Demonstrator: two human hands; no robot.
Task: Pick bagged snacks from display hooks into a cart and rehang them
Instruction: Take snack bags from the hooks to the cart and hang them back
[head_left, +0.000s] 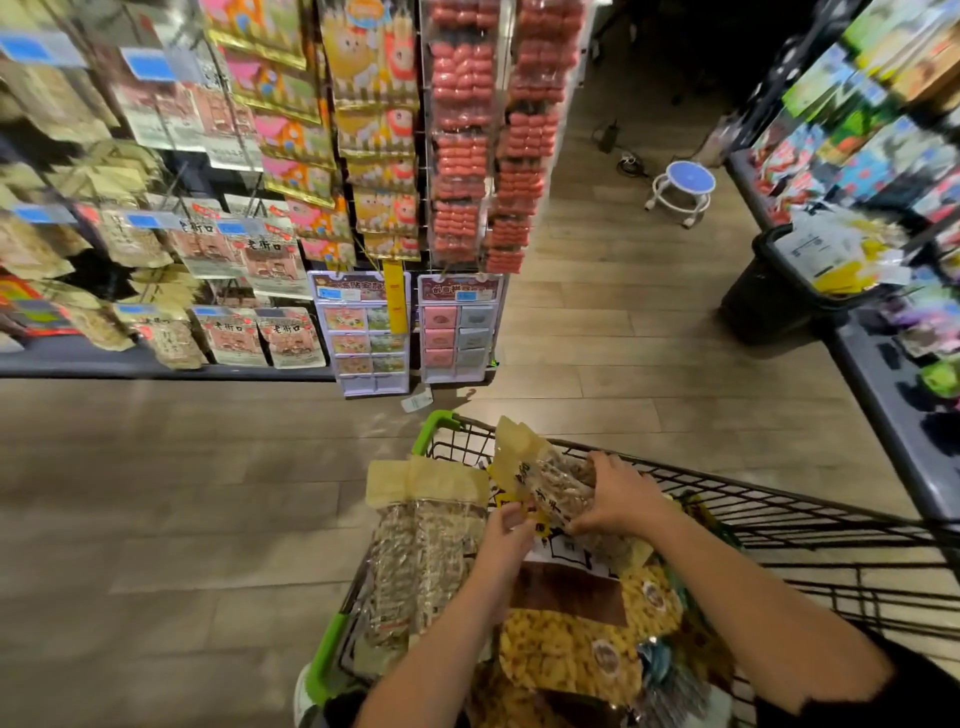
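A wire shopping cart (810, 525) with green corners stands in front of me, filled with bagged snacks. Both hands are over its front end. My right hand (618, 493) grips a clear bag of nuts with a pale yellow header (540, 467), tilted up out of the cart. My left hand (506, 540) pinches the lower edge of that same bag. A second clear bag with a yellow header (426, 540) lies along the cart's left side. A large bag of yellow puffed snacks (566, 639) lies lower in the cart. The display hooks (218, 244) at the left carry hanging snack bags.
Strips of red sausages (483, 145) hang at the end of the left rack, with two card displays (410, 327) below. A blue-topped stool (683, 189) stands on the wooden floor beyond. A dark basket (769, 291) and a second shelf (883, 156) are at the right.
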